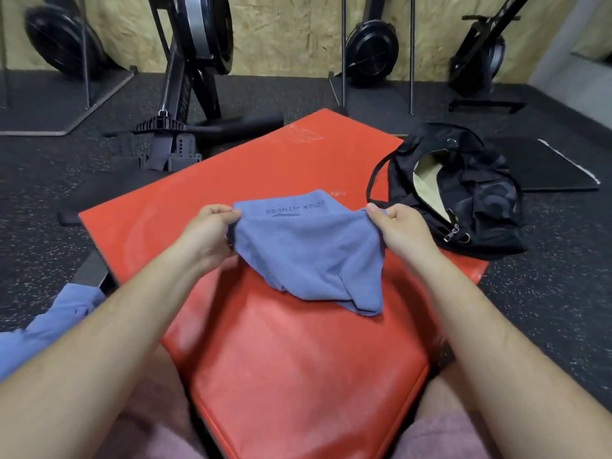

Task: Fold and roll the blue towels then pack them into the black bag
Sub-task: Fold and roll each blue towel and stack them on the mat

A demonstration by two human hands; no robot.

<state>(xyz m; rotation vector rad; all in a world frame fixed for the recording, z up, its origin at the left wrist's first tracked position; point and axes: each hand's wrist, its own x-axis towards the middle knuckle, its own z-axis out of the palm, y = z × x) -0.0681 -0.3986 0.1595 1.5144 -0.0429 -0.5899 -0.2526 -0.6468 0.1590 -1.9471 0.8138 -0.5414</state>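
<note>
Towel count: two blue ones, a spare towel point(49, 326) crumpled at the near left, off the pad's left edge, and a held towel point(308, 253) farther out.
Red pad point(298, 376): one, stretching away from between the person's knees; its near half was bare.
Held towel's place: hung between both hands over the pad's middle, lower folds resting on the pad, printed lettering along its far edge.
Left hand point(208, 233): fingers curled, pinching the towel's left corner.
Right hand point(400, 230): fingers curled, pinching the right corner.
Black bag point(480, 210): one, at the pad's right edge, unzipped, pale lining showing inside.
Floor point(546, 293): speckled rubber, open on both sides of the pad.
Black mat point(546, 170): one, flat behind the bag.
Flywheel machines point(195, 44): four, along the far board wall.
</note>
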